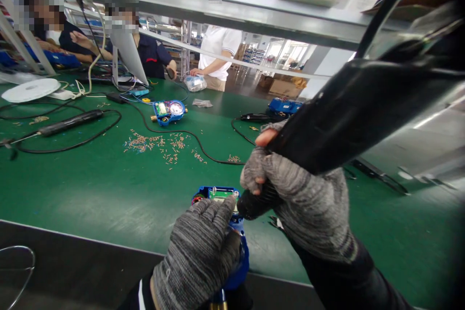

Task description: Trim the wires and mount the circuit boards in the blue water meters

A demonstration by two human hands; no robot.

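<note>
My right hand (305,198), in a grey knit glove with bare fingertips, is wrapped round a thick black electric screwdriver (327,111). The tool slants from the upper right, its rounded black nose beside the circuit board; no bit shows. Below it, a blue meter housing (241,256) with a green circuit board (221,193) and a brass fitting (218,300) lies at the table's near edge. My left hand (199,252), gloved alike, grips the housing from the left and covers much of it. Its fingertips lie on the board near a clear part at the corner.
Small copper-coloured screws (145,143) lie scattered on the green table (90,179). Behind them is another blue meter (169,111) with brass ends. A soldering iron (72,123) and black cables lie left. A metal shelf beam (181,7) crosses above; several people are beyond.
</note>
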